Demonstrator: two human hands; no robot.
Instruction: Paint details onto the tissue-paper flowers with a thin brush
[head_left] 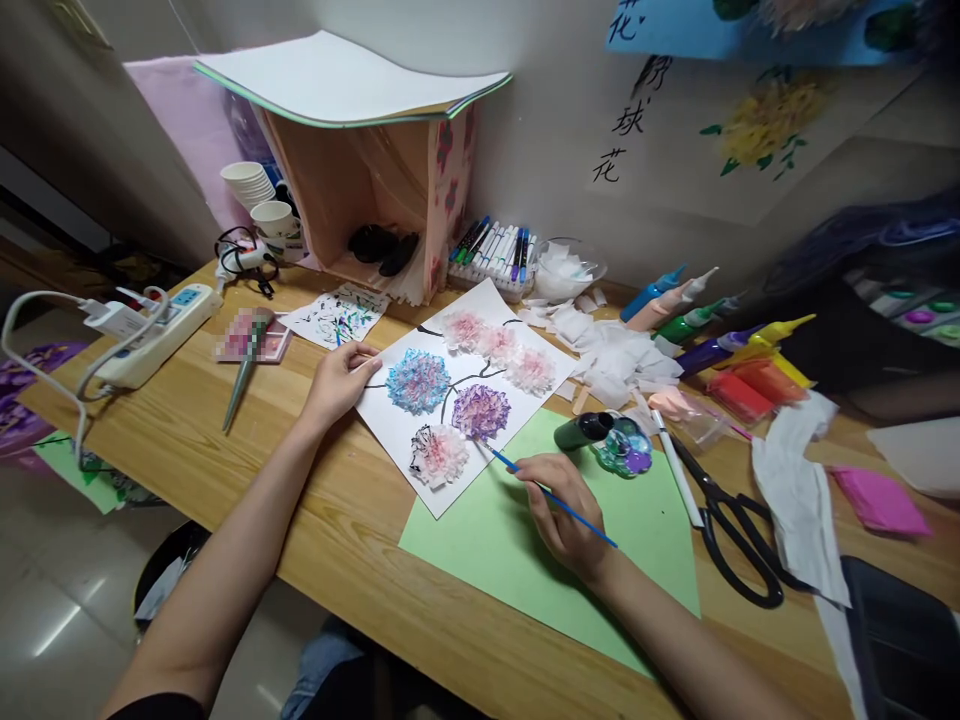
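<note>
My right hand [559,505] grips a thin blue paintbrush [570,508], its tip touching the lower edge of a purple tissue flower [481,411]. This flower is on a white paper picture [390,435], with a blue flower [418,381], several pink-white ones and dark painted stems. Fingers bent, my left hand [341,385] holds the picture's left edge. A short blue stick shows behind that hand; I cannot tell whether it is held. Under the picture's lower right side lies a green sheet [525,570]. A dark paint bottle [583,430] and a paint-smeared palette [624,446] stand beyond my right hand.
Black scissors [739,530] and a white marker [679,470] lie at right. Tissue scraps [615,350], paint tubes [667,300] and a marker box [493,255] line the back. A power strip [157,335], grey-green brush [244,375] and painted tissue [337,315] are at left.
</note>
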